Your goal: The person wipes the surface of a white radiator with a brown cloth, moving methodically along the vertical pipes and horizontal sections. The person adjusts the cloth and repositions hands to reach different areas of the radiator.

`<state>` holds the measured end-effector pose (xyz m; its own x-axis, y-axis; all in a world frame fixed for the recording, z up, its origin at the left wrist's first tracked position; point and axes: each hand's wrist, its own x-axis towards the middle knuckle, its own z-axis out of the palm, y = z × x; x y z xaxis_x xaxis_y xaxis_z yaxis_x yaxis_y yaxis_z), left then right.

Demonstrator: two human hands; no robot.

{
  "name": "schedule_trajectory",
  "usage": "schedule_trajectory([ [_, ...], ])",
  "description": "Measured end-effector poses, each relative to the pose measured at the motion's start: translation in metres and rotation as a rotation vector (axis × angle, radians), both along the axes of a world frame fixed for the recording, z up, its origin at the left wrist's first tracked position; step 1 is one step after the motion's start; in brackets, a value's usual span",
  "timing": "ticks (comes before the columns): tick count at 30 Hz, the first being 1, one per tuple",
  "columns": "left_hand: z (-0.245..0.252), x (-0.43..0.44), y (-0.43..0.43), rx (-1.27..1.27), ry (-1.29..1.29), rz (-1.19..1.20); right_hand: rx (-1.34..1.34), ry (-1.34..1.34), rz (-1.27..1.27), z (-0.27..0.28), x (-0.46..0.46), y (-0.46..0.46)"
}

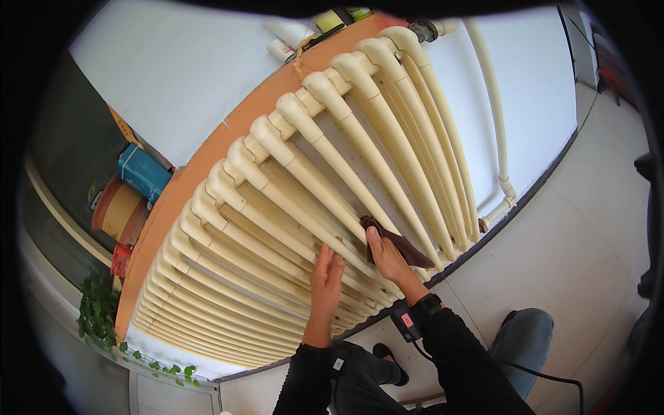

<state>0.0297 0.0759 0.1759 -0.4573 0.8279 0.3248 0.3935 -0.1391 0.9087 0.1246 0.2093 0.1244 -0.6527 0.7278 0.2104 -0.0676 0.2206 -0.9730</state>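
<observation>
A cream-coloured column radiator point(290, 166) fills the middle of the head view, its many upright tubes fanning out under the sill. My right hand point(386, 257) holds a dark brown cloth point(410, 250) against one of the tubes, low on the radiator; part of the cloth goes in behind the tubes. Just to its left, my left hand point(327, 272) has its fingers around a neighbouring tube, with the fingertips partly hidden behind it. A watch point(428, 305) is on my right wrist, and a black box point(404, 320) with a cable sits beside that forearm.
Along the orange-brown sill point(207, 142) stand a blue tin point(141, 171), a brown pot point(118, 210), a red container point(121, 259) and a white bottle point(281, 51). A leafy plant point(98, 311) trails at the left. A cream pipe point(493, 104) runs down the wall at right, above the tiled floor point(586, 207).
</observation>
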Motion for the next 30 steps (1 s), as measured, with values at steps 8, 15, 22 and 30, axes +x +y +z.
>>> schedule_trajectory([
  [8,0.007,0.003,0.001,0.015,-0.046,-0.044,-0.230,-0.239,-0.080,-0.195,0.031,-0.011],
  [15,0.002,0.001,0.001,0.032,-0.022,-0.047,0.788,-0.540,-0.612,-0.137,0.076,-0.022],
  [22,-0.001,-0.002,0.002,0.057,-0.018,-0.051,0.604,-0.309,-0.445,-0.037,0.071,-0.029],
  [30,-0.003,-0.001,0.000,0.022,-0.019,-0.028,-0.078,0.397,0.095,0.052,0.017,-0.019],
])
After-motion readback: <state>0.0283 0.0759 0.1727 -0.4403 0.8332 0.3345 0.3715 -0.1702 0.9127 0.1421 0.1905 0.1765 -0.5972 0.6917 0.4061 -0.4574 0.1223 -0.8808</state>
